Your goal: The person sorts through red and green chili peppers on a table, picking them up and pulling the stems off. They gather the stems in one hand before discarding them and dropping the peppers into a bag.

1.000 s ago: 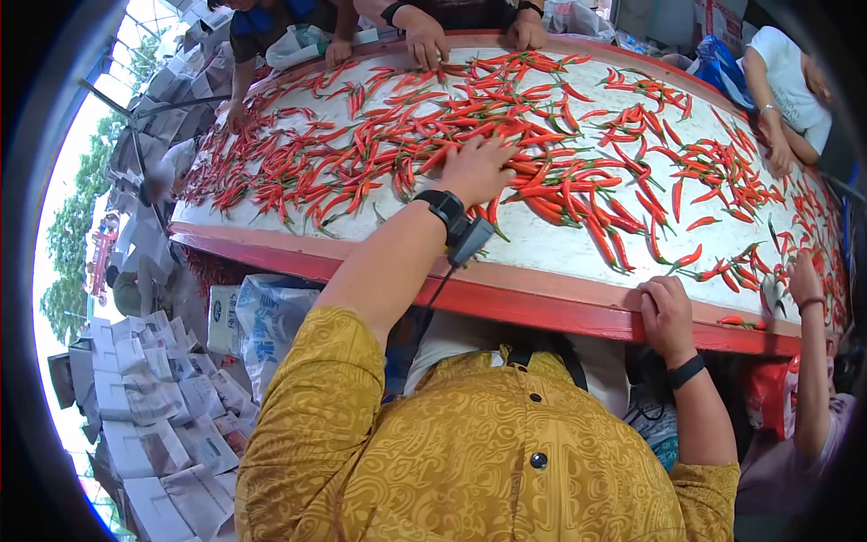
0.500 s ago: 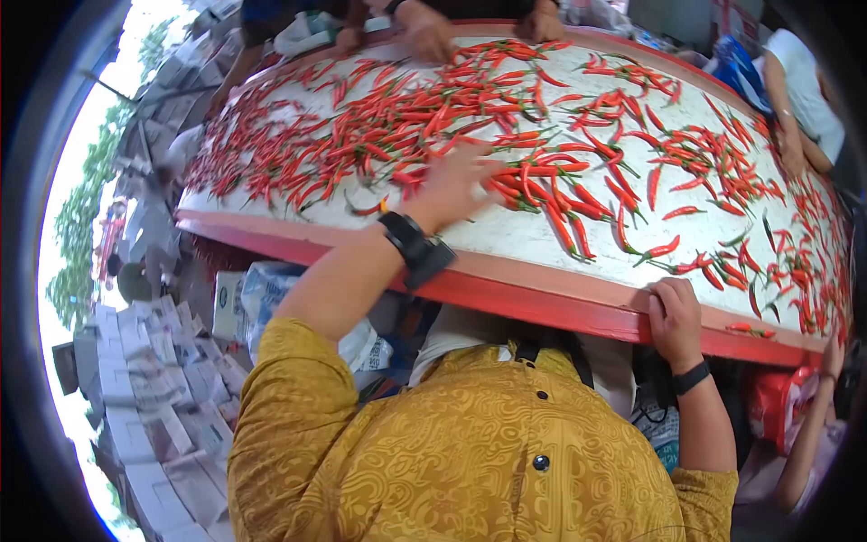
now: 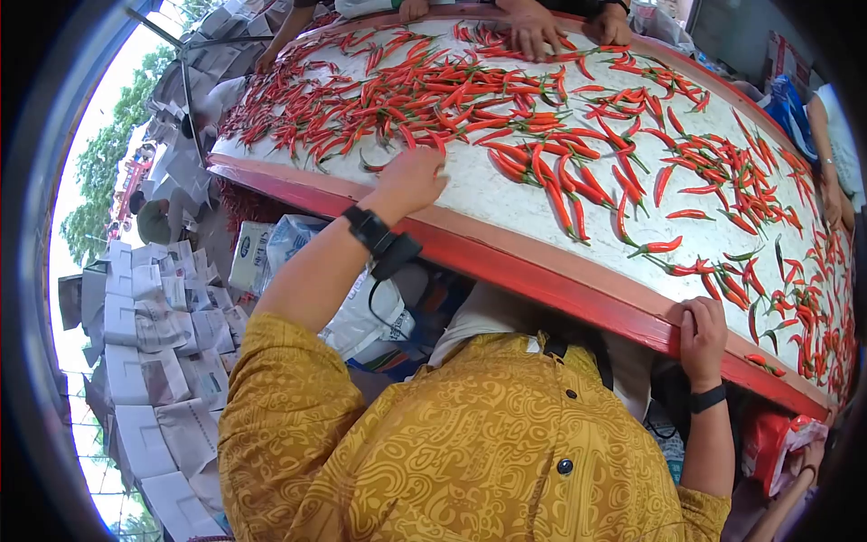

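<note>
My left hand [image 3: 411, 183], with a dark band and a box-like device on its wrist, is above the near side of the white tabletop [image 3: 479, 185]. Its fingers are curled in around a red chili pepper [image 3: 439, 143], though the fingertips are partly hidden. Many red chili peppers [image 3: 433, 90] with green stems lie spread and heaped around it. At the near right, my right hand [image 3: 703, 332] grips the table's red-painted edge [image 3: 578, 298], fingers on top. A dark band circles that wrist too.
Other people's hands [image 3: 535, 32] work at the far side, and an arm [image 3: 829, 172] rests at the right. Below the edge are plastic bags [image 3: 366, 316] and a red bag [image 3: 768, 443]. Rows of papers [image 3: 172, 334] stand at the left.
My left hand has drawn back leftward from the middle peppers, its fingers now curled in. The view has shifted. My right hand still grips the edge. A co-worker's hand has moved rightward at the far side.
</note>
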`<state>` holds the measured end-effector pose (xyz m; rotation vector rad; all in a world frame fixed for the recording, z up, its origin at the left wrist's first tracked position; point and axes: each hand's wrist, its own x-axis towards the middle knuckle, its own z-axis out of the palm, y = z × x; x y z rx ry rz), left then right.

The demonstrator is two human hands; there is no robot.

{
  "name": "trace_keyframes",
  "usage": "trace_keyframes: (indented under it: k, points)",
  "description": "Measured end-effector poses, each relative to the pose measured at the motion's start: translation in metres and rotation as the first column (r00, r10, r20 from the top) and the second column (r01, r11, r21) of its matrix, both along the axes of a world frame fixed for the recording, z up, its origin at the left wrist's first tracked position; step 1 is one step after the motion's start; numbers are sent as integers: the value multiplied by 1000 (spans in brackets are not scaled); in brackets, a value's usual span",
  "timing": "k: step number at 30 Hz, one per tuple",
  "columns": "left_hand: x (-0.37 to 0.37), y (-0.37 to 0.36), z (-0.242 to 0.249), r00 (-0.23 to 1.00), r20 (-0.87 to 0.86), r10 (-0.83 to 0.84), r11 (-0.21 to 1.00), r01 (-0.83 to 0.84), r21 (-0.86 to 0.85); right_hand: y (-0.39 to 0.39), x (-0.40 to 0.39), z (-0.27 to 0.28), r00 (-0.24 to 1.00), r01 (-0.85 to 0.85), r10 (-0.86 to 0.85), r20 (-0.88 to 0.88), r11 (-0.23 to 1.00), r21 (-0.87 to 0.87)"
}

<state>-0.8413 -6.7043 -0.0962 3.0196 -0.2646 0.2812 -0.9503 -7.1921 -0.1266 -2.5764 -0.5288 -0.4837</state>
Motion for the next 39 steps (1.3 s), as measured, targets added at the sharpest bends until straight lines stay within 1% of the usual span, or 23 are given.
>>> trace_keyframes:
  k: [2,3,4,6,8,10,12,14,16,17,19,20,22,23,25,27,30,32,34,35,36,38,39]
  points:
    - [-13,9,-10,948,-317,37,990,-79,-119,-10,-2,-1,1000,-1,1,-3,1000,1]
    - [-14,15,-20,981,-185,53,994,-69,-85,-15,-2,0,1000,-3,3,-4,1000,-3]
    - [-13,23,-30,981,-186,59,993,-76,-87,-20,-2,0,1000,-6,6,-5,1000,-8]
    - [-12,34,-40,978,203,-57,992,78,-101,-33,-3,-2,1000,-14,14,-8,1000,-15]
    - [-8,39,-44,971,234,-47,983,87,-164,-46,-5,-4,1000,-13,13,-6,1000,-18]
    - [-4,49,-40,945,269,187,936,-89,-340,-58,-9,-8,1000,28,-28,2,1000,-13]
    - [8,98,-42,829,394,398,903,-278,-327,-71,-12,-11,999,45,-45,1,999,-3]
    - [18,159,-49,704,399,588,809,-502,-306,-84,-13,-19,998,62,-62,6,998,-3]
    - [32,214,-57,531,186,826,559,-736,-382,-94,-15,-25,997,80,-81,-17,995,-57]
    - [36,235,-60,534,185,825,560,-732,-387,-95,-15,-25,996,84,-85,-12,995,-62]
    - [49,260,-59,495,17,869,490,-855,-169,-100,-15,-9,992,92,-98,-77,992,-81]
    - [56,266,-69,498,6,867,491,-854,-171,-104,-15,-13,992,95,-102,-80,991,-92]
    - [63,266,-81,583,62,810,584,-812,0,-116,-14,-22,990,89,-99,-96,991,-103]
    - [65,264,-91,592,148,792,601,-799,-21,-124,-14,-27,988,86,-100,-116,989,-118]
    - [60,255,-99,583,188,791,601,-798,-54,-132,-12,-31,986,73,-91,-139,989,-126]
    - [61,235,-76,553,296,779,592,-803,-58,-142,-17,-11,981,98,-117,-152,987,-128]
    - [52,198,-65,610,265,747,635,-772,-13,-159,-20,-10,984,79,-100,-150,987,-139]
    - [51,184,-59,590,217,778,618,-781,-91,-172,-20,-11,982,73,-94,-165,989,-131]
    - [49,179,-50,559,328,761,646,-617,-449,-181,-23,-11,990,65,-81,-116,989,-132]
    - [53,208,-57,573,256,778,584,-510,-632,-185,-23,-10,993,62,-74,-91,990,-126]
    - [44,202,-46,567,270,778,589,-509,-628,-190,-24,-11,994,57,-67,-86,992,-114]
    - [23,191,-24,768,124,628,524,-300,-797,-202,-26,-12,995,49,-57,-77,993,-104]
    - [15,184,-19,817,123,564,608,-309,-731,-208,-27,-14,996,43,-50,-75,995,-90]
